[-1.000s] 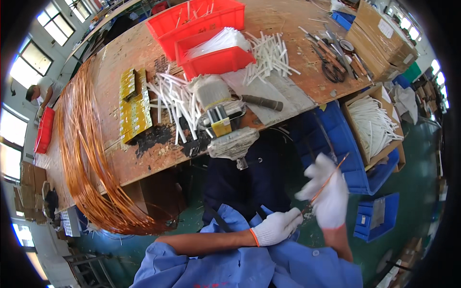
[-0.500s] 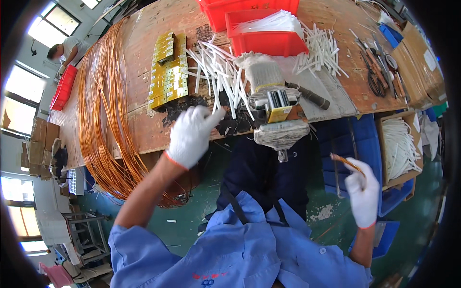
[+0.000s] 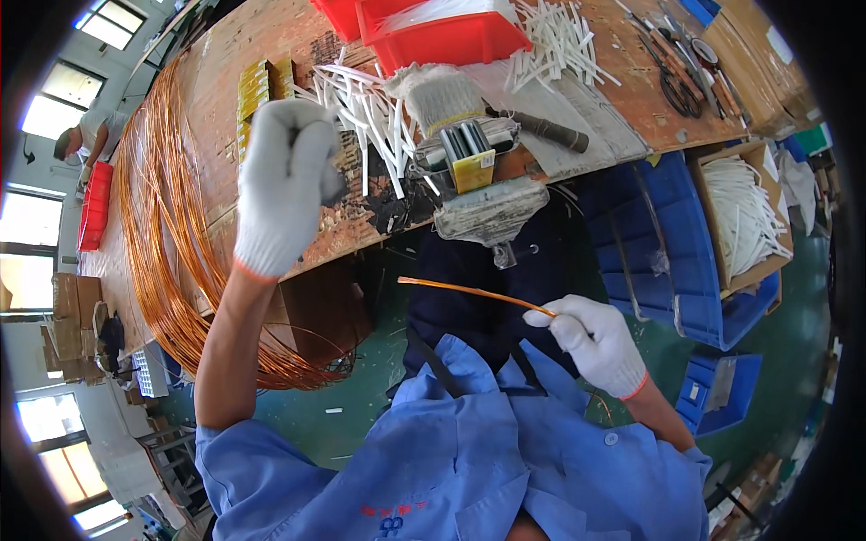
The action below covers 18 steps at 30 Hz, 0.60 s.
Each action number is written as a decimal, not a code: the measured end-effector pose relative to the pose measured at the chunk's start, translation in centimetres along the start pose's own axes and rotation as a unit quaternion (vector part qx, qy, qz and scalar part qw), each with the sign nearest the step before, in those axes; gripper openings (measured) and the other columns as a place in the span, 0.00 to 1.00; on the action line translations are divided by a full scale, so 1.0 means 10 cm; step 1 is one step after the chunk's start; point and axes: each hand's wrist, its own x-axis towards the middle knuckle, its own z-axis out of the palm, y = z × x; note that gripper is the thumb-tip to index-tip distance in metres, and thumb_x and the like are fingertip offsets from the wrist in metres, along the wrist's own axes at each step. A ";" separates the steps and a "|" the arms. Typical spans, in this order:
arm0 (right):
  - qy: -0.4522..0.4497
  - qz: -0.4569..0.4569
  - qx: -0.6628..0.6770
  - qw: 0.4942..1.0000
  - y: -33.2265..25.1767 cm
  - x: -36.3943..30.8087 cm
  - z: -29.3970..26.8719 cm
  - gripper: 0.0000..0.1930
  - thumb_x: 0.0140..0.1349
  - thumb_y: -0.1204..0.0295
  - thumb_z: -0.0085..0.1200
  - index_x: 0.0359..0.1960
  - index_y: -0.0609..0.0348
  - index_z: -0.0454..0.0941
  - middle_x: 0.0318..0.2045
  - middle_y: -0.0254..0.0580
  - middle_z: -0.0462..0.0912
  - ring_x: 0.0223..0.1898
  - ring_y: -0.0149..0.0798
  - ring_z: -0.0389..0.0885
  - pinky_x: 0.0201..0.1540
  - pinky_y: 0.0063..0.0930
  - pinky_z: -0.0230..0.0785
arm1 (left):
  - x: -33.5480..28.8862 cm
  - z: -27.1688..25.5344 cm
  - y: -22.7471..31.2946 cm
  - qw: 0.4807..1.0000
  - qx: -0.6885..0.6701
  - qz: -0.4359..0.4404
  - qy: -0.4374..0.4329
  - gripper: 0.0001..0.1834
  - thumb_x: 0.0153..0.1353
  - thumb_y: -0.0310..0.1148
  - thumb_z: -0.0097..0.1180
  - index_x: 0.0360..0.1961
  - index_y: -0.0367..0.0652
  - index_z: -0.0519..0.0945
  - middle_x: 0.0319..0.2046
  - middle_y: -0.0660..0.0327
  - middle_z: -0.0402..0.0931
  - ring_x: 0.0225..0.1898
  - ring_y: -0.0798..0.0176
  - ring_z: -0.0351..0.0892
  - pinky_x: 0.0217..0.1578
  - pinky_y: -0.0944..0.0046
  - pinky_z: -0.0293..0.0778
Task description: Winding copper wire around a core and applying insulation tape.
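Note:
My right hand [image 3: 595, 344], in a white knit glove, pinches a short copper wire [image 3: 478, 290] whose free end points left, below the vise. My left hand [image 3: 287, 185], gloved too, is raised above the table's front left part with its fingers curled in; what they hold, if anything, is hidden. It partly covers the yellow blocks [image 3: 254, 88]. Between the hands stands a cloth-wrapped vise [image 3: 492, 215], with a yellow piece with dark bars [image 3: 471, 169] set at its jaws. White tubes [image 3: 372, 108] lie loose behind my left hand.
A long bundle of copper wire [image 3: 149, 198] hangs over the table's left edge. Red bins [image 3: 442, 41] stand at the back. Scissors [image 3: 678, 95] and hand tools lie right. A carton of white tubes [image 3: 741, 216] sits beside blue bins [image 3: 645, 239]. Another person [image 3: 95, 135] is far left.
My right hand has moved left and inward, bringing the wire across in front of me. The left hand has gone up and left, its fingers curling. The whole view has shifted.

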 end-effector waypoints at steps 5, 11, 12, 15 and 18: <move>-0.006 -0.026 -0.023 0.999 0.05 -0.01 -0.11 0.12 0.79 0.71 0.59 0.51 0.65 0.91 0.38 0.44 0.90 0.38 0.34 0.86 0.45 0.28 0.77 | -0.48 -0.16 0.70 0.956 0.123 -0.044 -0.263 0.14 0.71 0.25 0.63 0.56 0.35 0.87 0.34 0.64 0.82 0.33 0.72 0.82 0.37 0.67 0.77; -0.018 -0.034 -0.049 0.998 0.01 0.09 -0.12 0.11 0.76 0.72 0.62 0.54 0.63 0.89 0.40 0.47 0.91 0.39 0.39 0.89 0.45 0.32 0.80 | -0.83 0.08 0.52 0.920 0.038 -0.152 -0.359 0.09 0.73 0.27 0.62 0.46 0.32 0.88 0.31 0.54 0.86 0.34 0.63 0.87 0.39 0.62 0.81; 0.020 -0.120 -0.089 0.989 0.14 0.13 -0.04 0.16 0.72 0.71 0.67 0.59 0.59 0.87 0.40 0.46 0.91 0.39 0.44 0.91 0.43 0.36 0.82 | -0.86 0.14 0.52 0.923 0.040 -0.137 -0.357 0.09 0.73 0.27 0.61 0.46 0.32 0.88 0.31 0.54 0.86 0.34 0.63 0.87 0.38 0.61 0.81; -0.021 -0.152 -0.145 0.977 -0.21 0.22 0.18 0.22 0.67 0.69 0.71 0.62 0.56 0.85 0.38 0.44 0.89 0.37 0.47 0.91 0.40 0.39 0.83 | -1.03 0.34 0.49 0.932 0.043 -0.105 -0.345 0.07 0.75 0.27 0.61 0.44 0.33 0.87 0.32 0.52 0.85 0.34 0.64 0.86 0.38 0.61 0.81; 0.022 -0.284 -0.265 0.921 -0.24 0.32 0.34 0.14 0.65 0.67 0.74 0.49 0.53 0.86 0.34 0.41 0.86 0.32 0.46 0.89 0.31 0.37 0.79 | -1.09 0.49 0.49 0.943 -0.008 -0.116 -0.313 0.08 0.76 0.27 0.60 0.43 0.34 0.87 0.31 0.58 0.83 0.31 0.67 0.83 0.35 0.63 0.78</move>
